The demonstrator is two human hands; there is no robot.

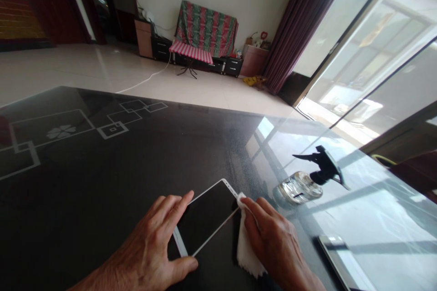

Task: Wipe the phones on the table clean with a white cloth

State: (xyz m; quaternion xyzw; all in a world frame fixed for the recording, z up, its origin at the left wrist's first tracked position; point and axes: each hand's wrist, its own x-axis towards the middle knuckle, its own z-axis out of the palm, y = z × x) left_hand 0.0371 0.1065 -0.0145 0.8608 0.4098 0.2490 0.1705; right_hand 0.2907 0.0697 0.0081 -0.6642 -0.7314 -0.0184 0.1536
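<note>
A smartphone [208,213] with a white frame and a dark screen is tilted over the dark tabletop. My left hand [155,236] grips its near-left end, thumb on the lower edge and fingers along the upper one. Pinched in my right hand [273,236] is a white cloth [247,250], pressed against the phone's far-right corner. The rest of the cloth hangs below my fingers. A clear spray bottle [302,187] with a black trigger head is just beyond my right hand. To the right of that hand lies a second phone [344,261].
The glossy dark table [136,182] carries pale square and flower patterns and bright window reflections. Beyond its far edge is a tiled floor [211,93] with a white cable. A cloth-covered object [206,29] stands by the wall, near a purple curtain [300,18] and glass doors.
</note>
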